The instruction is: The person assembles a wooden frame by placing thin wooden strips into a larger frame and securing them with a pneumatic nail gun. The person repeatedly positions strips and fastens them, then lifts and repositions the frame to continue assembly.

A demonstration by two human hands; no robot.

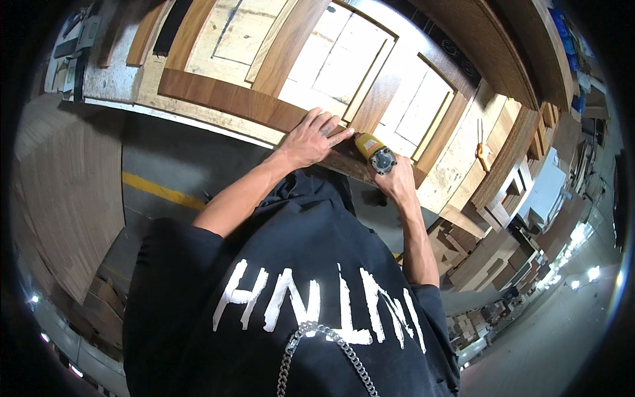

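A brown wooden frame (225, 97) with upright bars lies on the light workbench top. Its near rail runs along the bench's front edge. My left hand (307, 142) rests on that rail with its fingers stretched out, the forefinger reaching close to the tool's tip. Gripped in my right hand (398, 180) is a yellow power tool (370, 147) with a round dark end cap. The tool's front end meets the rail near the foot of one upright bar; the exact contact point is too small to make out.
An orange-handled tool (484, 156) with thin prongs lies on the bench to the right. Stacked wooden pieces (506, 159) stand beyond it. A large brown panel stack (66, 192) is at the left, and a yellow line (162, 190) crosses the floor below the bench.
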